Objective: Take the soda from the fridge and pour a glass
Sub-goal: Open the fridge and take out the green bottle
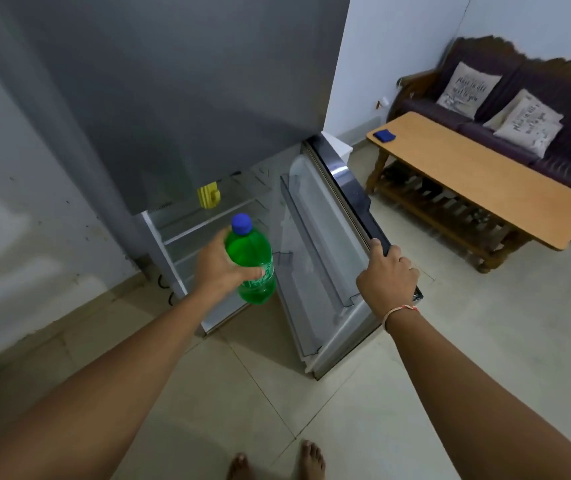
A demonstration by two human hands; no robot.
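A green soda bottle [254,258] with a blue cap is upright in front of the open lower compartment of the grey fridge [173,98]. My left hand [220,266] is wrapped around the bottle's body. The lower fridge door [322,237] stands swung open to the right, its inner shelves bare. My right hand [386,273] grips the door's dark top edge. No glass is in view.
A yellow object [208,195] sits on a glass shelf inside the fridge. A wooden coffee table [478,178] with a blue cloth [383,135] stands at right, a dark sofa [526,109] with cushions behind it. My bare feet show on the tiled floor [450,341].
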